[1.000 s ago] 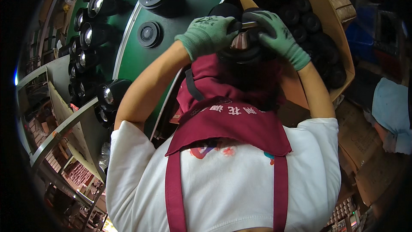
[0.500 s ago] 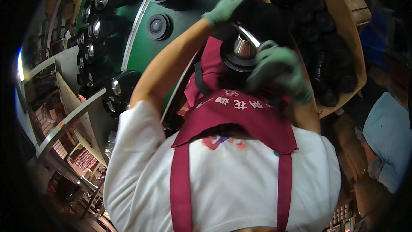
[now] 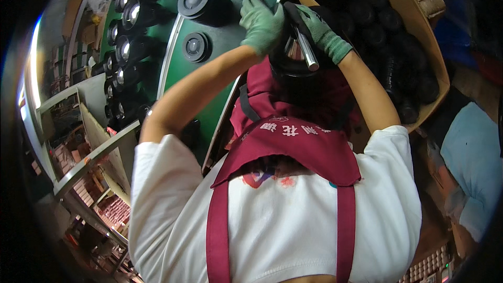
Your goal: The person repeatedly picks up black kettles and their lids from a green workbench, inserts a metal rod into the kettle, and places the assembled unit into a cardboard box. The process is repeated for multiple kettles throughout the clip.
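Note:
My left hand, in a green glove with dark fingertips, has its fingers apart, close to the left side of a dark assembly in front of me. My right hand, gloved alike, closes over the top of that assembly. From under its fingers a shiny metal bar slants down toward me. Below the bar lies a round black base, above my maroon apron. Shadow and my gloves hide how bar and base join.
On the green table stand a stack of black round discs and a smaller black disc. Several black cups with shiny insides line the left side. At right, a cardboard box holds many black parts.
My left hand has moved left and down, its fingers spreading. My right hand has gone up and away from me onto the dark assembly. The metal bar now points more toward me.

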### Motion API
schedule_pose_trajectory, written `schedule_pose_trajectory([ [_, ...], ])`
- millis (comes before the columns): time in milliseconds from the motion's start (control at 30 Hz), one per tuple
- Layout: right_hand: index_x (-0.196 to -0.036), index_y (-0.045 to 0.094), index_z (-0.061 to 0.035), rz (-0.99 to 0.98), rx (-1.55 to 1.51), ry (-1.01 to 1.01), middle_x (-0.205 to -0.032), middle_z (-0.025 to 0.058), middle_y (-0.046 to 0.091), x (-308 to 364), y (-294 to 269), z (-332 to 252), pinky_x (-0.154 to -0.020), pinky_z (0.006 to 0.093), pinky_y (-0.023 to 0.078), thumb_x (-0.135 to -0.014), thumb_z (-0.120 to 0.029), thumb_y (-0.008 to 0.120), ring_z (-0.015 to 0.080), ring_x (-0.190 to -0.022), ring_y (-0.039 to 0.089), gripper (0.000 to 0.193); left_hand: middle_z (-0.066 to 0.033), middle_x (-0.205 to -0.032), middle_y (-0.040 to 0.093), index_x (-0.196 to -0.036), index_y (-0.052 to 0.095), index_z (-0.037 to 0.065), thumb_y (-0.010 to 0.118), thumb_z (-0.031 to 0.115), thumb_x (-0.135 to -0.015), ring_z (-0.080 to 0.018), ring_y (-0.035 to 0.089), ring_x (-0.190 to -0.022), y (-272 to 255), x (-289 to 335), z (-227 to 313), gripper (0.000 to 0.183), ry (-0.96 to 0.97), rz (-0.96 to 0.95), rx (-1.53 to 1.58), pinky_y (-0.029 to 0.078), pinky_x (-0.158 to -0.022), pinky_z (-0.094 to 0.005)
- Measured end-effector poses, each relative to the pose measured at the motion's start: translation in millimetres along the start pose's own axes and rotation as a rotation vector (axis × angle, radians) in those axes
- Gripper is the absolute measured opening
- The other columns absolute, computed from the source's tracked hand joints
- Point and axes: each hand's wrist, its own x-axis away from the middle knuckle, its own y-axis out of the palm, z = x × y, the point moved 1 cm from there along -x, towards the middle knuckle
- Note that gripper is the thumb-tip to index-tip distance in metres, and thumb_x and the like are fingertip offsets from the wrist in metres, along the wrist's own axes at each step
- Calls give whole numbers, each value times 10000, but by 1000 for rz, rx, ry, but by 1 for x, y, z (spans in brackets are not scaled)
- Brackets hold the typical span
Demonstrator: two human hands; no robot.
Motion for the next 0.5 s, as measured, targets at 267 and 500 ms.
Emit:
schedule_pose_trajectory([
  [267,-1210,687,-45,-563,-121,514,-1227,251,653,-65,54,-14,-996,482,466,-1020,-523,364,428,-1150,617,607,-71,-1182,688,-1187,701,132,647,514,-872,-226,620,-1077,-82,0,35,498,-533,-1296,81,529,-862,-358],
  [500,-1019,748,-25,-391,25,479,-1079,224,702,-52,27,-56,-981,501,463,-1016,-436,409,412,-1067,642,532,-204,-951,722,-950,764,62,633,388,-820,-349,682,-838,-65,15,20,375,84,-968,-540,557,-763,-419],
])
